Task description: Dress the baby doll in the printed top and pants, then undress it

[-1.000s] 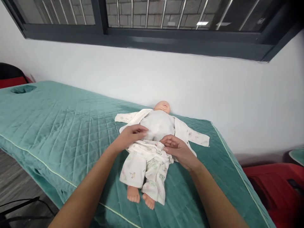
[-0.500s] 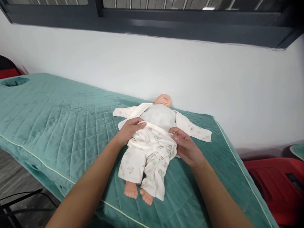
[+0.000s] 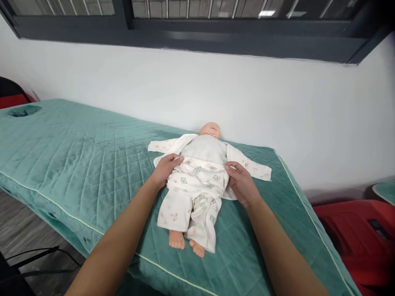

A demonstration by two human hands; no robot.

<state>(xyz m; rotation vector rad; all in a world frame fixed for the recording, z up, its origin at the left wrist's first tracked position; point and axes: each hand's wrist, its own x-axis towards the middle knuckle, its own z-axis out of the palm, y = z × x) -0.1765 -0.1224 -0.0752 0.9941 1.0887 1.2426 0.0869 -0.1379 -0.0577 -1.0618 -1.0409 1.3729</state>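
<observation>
A baby doll (image 3: 210, 129) lies on its back, head toward the wall and bare feet toward me. White printed baby trousers (image 3: 200, 179) cover its legs up to the waist. My left hand (image 3: 166, 167) pinches the waistband at the doll's one side, thumb on top. On the opposite side my right hand (image 3: 242, 181) grips the waistband between thumb and fingers. A white jacket (image 3: 248, 162) with printed sleeves spreads open around the doll's grey-white torso (image 3: 206, 149). Its sleeves stretch out to both sides.
The doll rests on a bed with a green quilted cover (image 3: 92, 152), which has a hole (image 3: 24, 111) at its far left. A white wall (image 3: 185, 86) and dark window frame (image 3: 231, 39) stand behind. A red case-like object (image 3: 345, 230) sits at the right.
The waistband now lies straighter and higher across the doll's waist. My right hand has moved slightly up and outward with its side; the trouser legs and feet have shifted a little toward the wall.
</observation>
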